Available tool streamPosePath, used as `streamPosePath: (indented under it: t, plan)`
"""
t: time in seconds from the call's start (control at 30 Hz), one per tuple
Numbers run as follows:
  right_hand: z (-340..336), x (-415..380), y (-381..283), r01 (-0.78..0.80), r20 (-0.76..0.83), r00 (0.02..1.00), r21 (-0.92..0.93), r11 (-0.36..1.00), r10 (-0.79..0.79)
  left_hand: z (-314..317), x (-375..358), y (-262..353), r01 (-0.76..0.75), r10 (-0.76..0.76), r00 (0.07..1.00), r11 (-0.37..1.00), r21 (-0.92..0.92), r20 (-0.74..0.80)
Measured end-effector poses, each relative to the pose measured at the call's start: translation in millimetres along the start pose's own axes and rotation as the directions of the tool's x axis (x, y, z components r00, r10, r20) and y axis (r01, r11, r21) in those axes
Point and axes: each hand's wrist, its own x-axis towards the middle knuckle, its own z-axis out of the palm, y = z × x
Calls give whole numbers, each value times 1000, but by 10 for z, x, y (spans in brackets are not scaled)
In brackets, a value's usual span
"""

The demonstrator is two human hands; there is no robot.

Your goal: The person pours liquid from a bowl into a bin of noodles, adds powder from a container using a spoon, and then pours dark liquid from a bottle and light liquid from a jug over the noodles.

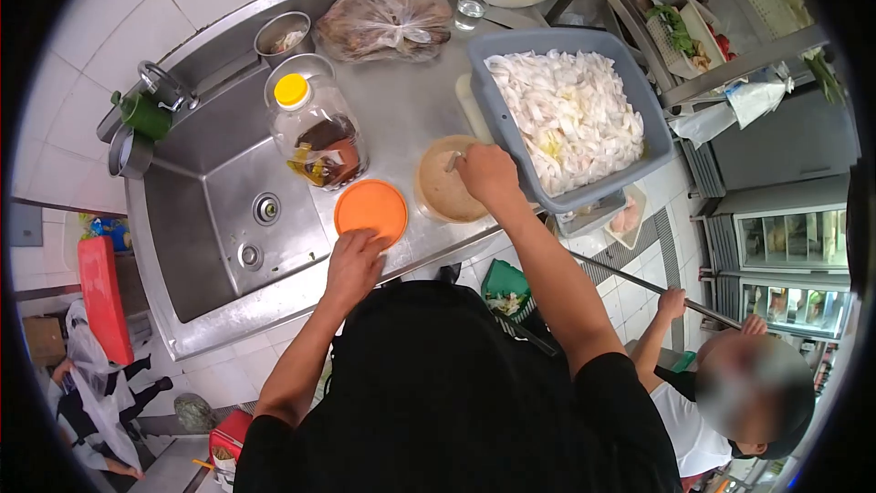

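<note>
My left hand (354, 262) rests with spread fingers on the near edge of an orange lid (370, 208) lying flat on the steel counter (401, 100). My right hand (488, 173) is closed on a metal spoon handle (453, 161) over an open round tub of brownish paste (444, 190). Just right of that tub stands a grey bin (511, 128) filled with white chopped vegetable (570, 114).
A clear jar with a yellow cap (315, 132) stands by the sink (228, 210). A tied plastic bag (388, 20), a steel bowl (281, 34) and a glass (470, 9) sit behind. A person (730, 402) holds a long pole (652, 288) at right. Another person (96, 393) crouches at lower left.
</note>
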Motion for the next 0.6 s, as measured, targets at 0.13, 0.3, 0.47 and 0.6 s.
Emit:
streamPosePath:
  t: [0.13, 0.3, 0.47, 0.6]
  plan:
    - [91, 86, -42, 59, -71, 997, 267, 962, -41, -47, 79, 47, 153, -156, 988, 978, -139, -14]
    - [146, 152, 22, -84, 209, 976, 621, 780, -62, -37, 317, 39, 224, -270, 959, 902, -369, -80]
    - [73, 6, 26, -165, 321, 942, 695, 700, -98, -55, 507, 130, 267, -315, 949, 807, -527, -1]
    - [-400, -190, 60, -119, 166, 986, 703, 702, 1, 1, 551, 129, 276, -321, 946, 755, -595, 31]
